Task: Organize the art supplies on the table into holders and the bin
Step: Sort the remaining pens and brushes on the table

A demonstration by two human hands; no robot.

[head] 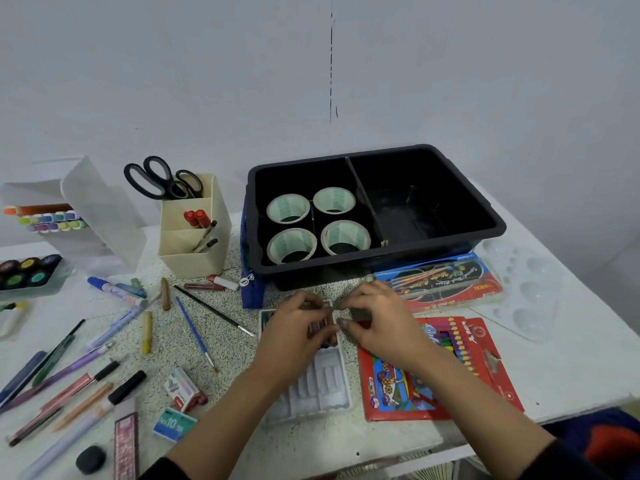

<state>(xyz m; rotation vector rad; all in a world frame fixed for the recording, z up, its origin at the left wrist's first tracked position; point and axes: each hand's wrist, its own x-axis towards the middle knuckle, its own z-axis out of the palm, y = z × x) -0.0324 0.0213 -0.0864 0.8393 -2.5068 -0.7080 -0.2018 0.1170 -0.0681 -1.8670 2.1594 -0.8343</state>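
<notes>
Speckled white table (225,341), plain grey wall (450,81) behind. Black plastic bin (486,233) at 12 o'clock, four tape rolls (289,209) in its left compartment. Dead centre: left hand (294,329) pinches dark crayons (320,329) over ribbed white tray (323,386). Right hand (379,323) has curled fingertips meeting them, blurred, can't tell its grip. Loose pens (69,371) at 9 o'clock, beige holder (194,258) at 11.

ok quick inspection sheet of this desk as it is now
surface: white table, speckled mat in the middle
job's things: black bin with four tape rolls in its left half; beige holder with scissors; white tray of crayons
clutter: loose pens left of the tray, staple boxes, red box
grippers: left hand and right hand both pinch crayons over the tray
cables: nothing seen
surroundings: plain white wall
</notes>
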